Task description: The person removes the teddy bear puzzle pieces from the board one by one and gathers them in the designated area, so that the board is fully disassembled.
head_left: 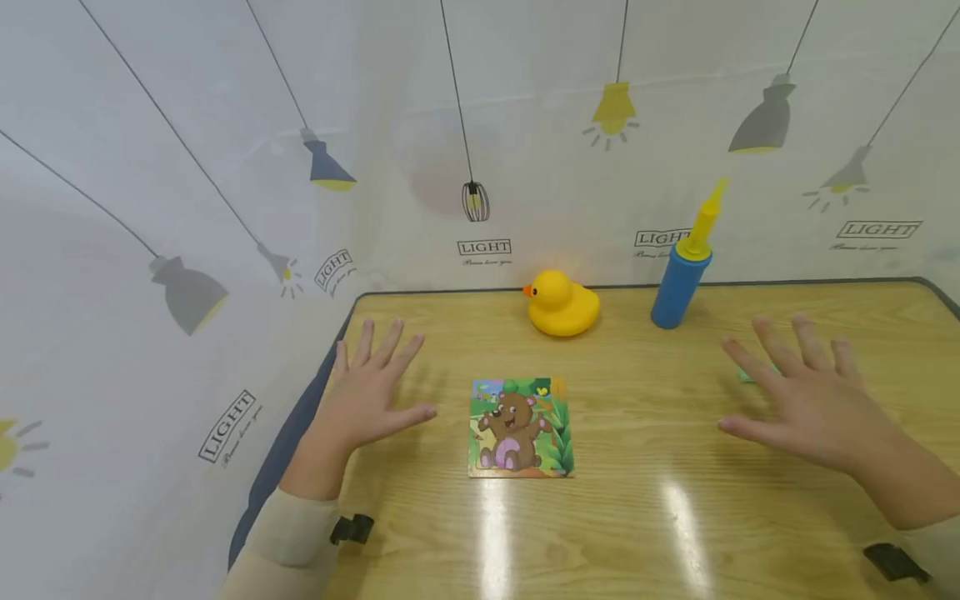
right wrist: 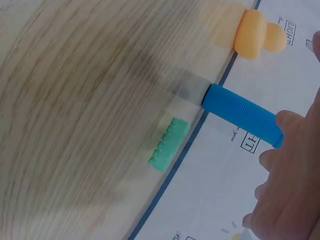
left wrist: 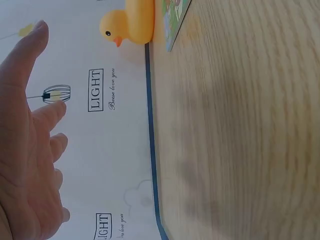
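Observation:
My left hand hovers over the table's left side, fingers spread, holding nothing. Nearest to it is a square picture board with a cartoon bear, lying flat. On the right, my other hand is also spread and holds nothing. Partly hidden behind its fingers in the head view is a small green piece with a notched edge; its kind is unclear. A blue hand pump with a yellow nozzle stands upright at the back. To its left sits a yellow rubber duck.
The wood-grain table has a dark edge along the back and left. Behind it hangs a pale wall covering printed with lamps and the word LIGHT. Black straps show near both cuffs.

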Tool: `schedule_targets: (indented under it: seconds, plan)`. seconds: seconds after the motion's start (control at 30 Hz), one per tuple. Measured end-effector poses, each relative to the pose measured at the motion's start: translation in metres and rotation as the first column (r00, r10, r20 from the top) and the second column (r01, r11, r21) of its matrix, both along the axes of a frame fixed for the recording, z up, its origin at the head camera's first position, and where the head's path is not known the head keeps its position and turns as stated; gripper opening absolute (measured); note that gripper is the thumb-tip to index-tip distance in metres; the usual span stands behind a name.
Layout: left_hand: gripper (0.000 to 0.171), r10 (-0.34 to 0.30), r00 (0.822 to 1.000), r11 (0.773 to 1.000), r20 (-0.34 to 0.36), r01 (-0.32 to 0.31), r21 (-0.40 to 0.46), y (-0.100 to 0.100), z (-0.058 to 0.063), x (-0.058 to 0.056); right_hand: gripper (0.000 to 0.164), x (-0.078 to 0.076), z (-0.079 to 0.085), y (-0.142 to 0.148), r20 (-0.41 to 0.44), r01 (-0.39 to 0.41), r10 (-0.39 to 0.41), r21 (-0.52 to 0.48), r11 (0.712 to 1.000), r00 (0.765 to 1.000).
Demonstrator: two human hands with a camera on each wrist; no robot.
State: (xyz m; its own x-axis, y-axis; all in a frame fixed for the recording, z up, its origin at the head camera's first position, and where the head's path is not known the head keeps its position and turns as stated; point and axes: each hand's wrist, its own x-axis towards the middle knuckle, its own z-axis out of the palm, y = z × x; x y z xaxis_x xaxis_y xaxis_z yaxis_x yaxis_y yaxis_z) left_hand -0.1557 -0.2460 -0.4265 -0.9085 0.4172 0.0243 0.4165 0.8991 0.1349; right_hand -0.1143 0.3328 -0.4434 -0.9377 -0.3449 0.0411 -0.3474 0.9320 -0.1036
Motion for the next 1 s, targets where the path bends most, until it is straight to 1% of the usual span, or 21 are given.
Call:
schedule_targets:
  seconds: [0.1,0.17,0.23,0.33,0.43,0.47,0.5,0.57,0.67,0.7,0.77,0.8,0.87,0.97,1.0]
  plan:
    - [0.106,-0.009,1.000,0.999,0.015,0.009,0.040,0.002,-0.008,0.002,0.107,-0.001,-0.004,-0.005,0.005,-0.027,0.027,-0.014,1.000,1.000]
    - [0.106,-0.021,0.999,0.995,0.040,0.017,0.093,0.006,-0.018,0.002,0.107,-0.001,-0.008,-0.013,0.023,-0.048,0.049,-0.043,0.998,0.999]
    - [0.104,-0.040,0.997,0.986,0.069,0.028,0.163,0.011,-0.030,0.003,0.105,-0.001,-0.013,-0.024,0.047,-0.070,0.074,-0.094,0.993,0.996]
    - [0.103,-0.088,0.989,0.959,0.115,0.053,0.277,0.019,-0.052,0.004,0.101,-0.002,-0.019,-0.049,0.098,-0.091,0.111,-0.190,0.978,0.989]
    - [0.105,-0.134,0.972,0.924,0.194,0.052,0.378,0.030,-0.071,0.009,0.094,-0.004,-0.027,-0.079,0.127,-0.112,0.158,-0.308,0.945,0.979]
    - [0.107,-0.143,0.965,0.917,0.220,0.046,0.396,0.033,-0.077,0.011,0.091,-0.004,-0.029,-0.089,0.141,-0.114,0.172,-0.350,0.930,0.975]
    - [0.110,-0.140,0.960,0.916,0.242,0.033,0.399,0.036,-0.082,0.013,0.088,-0.004,-0.031,-0.099,0.152,-0.116,0.189,-0.392,0.912,0.970]
    - [0.117,-0.123,0.957,0.926,0.262,0.016,0.377,0.042,-0.090,0.017,0.083,-0.006,-0.036,-0.118,0.174,-0.117,0.225,-0.479,0.870,0.959]
    - [0.131,-0.097,0.972,0.954,0.215,0.029,0.300,0.049,-0.099,0.019,0.078,-0.008,-0.043,-0.143,0.200,-0.094,0.256,-0.585,0.806,0.946]
    - [0.135,-0.091,0.976,0.960,0.197,0.033,0.277,0.051,-0.101,0.019,0.077,-0.010,-0.045,-0.151,0.205,-0.085,0.260,-0.610,0.788,0.944]
    - [0.141,-0.091,0.981,0.966,0.170,0.046,0.254,0.053,-0.103,0.020,0.076,-0.012,-0.051,-0.166,0.202,-0.067,0.255,-0.647,0.760,0.946]
    - [0.143,-0.091,0.983,0.967,0.160,0.049,0.249,0.054,-0.103,0.020,0.076,-0.014,-0.055,-0.174,0.195,-0.061,0.245,-0.653,0.755,0.950]
    - [0.146,-0.083,0.982,0.971,0.167,0.042,0.236,0.055,-0.104,0.020,0.073,-0.018,-0.063,-0.191,0.164,-0.063,0.223,-0.655,0.753,0.961]
    - [0.145,-0.072,0.982,0.975,0.173,0.033,0.218,0.053,-0.103,0.022,0.065,-0.025,-0.074,-0.215,0.051,-0.117,0.184,-0.600,0.791,0.982]
    - [0.144,-0.070,0.983,0.976,0.172,0.032,0.213,0.053,-0.102,0.022,0.062,-0.028,-0.076,-0.223,0.004,-0.139,0.173,-0.571,0.809,0.985]
